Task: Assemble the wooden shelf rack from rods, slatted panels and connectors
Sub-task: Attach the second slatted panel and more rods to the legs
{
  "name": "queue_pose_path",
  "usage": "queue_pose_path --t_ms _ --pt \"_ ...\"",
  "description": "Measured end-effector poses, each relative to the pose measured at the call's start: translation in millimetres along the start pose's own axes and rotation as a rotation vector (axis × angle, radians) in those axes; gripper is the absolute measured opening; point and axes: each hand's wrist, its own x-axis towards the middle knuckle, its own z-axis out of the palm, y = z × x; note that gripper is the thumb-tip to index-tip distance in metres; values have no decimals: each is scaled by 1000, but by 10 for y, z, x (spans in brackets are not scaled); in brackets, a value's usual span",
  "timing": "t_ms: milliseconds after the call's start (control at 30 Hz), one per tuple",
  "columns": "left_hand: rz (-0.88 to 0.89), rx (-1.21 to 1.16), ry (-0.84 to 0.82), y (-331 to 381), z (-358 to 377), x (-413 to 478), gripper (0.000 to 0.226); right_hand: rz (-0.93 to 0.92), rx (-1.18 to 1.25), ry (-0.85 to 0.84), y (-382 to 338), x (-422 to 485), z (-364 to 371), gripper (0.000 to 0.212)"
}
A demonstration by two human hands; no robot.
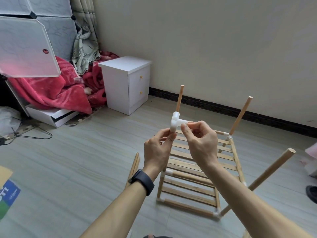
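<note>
— Both hands share one piece in mid-air: the left hand [155, 150] pinches the lower socket of the connector [175, 121], and the right hand [200, 141] pinches its side arm, fingertips closed firmly on the plastic.

— What sits beneath them?

— The rack [197, 177], part-built, on the floor [77, 169]. Its slatted panels [202, 157] are joined by white corner pieces, and three rods [241, 115] rise from its corners. Spare rods [134, 166] lie just left of it.

— And the connector itself?

— It is held above the rack's far left side, in front of the far-left rod; whether it touches that rod cannot be told.

— How would it handle?

— Judging by looks, it is light, stiff and hollow, and smooth enough to slip. It is best gripped by the body or an unused arm, leaving the open socket clear. The push fit onto a rod top is probably snug, so the rod likely needs steadying low down, or the rack may rock.
</note>
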Motion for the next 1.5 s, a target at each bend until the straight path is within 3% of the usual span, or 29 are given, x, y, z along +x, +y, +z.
queue_pose_path --t_ms 133,233,400,533,633,800,967,1100,1267,1500 --pt "12 53 -79 -19 -65 24 37 -56 12 -74 11 37 -69 12" --pt "18 200 -91 -317 -259 -93 30 -73 -86 -157 201 74 -194 28" --pt "-382 443 17 -1434 -812 -749 26 1 -649 -444 1013 -248 -235 54" --pt "-793 710 -291 -2181 -1098 -1460 41 -24 -1085 -788 1548 -603 -94 77" --pt "-885 831 -545 -2434 -1088 -1866 52 -97 -1179 -723 1829 -824 27 87" --pt "-729 1069 -681 -2619 -840 -2111 56 -153 -1193 -610 2025 -853 84 83" --pt "-575 1216 -698 -2725 -737 -2073 20 -209 -1179 -559 2100 -877 69 82" --pt "-503 1235 -692 -2732 -753 -1934 24 -153 -1184 -612 2041 -862 52 82" --pt "-547 1115 -801 -2627 -692 -1821 54 -102 -1132 -731 1894 -810 -5 82" --pt "-503 1114 -876 -2650 -414 -1810 49 -109 -1102 -816 1815 -799 -122 86"
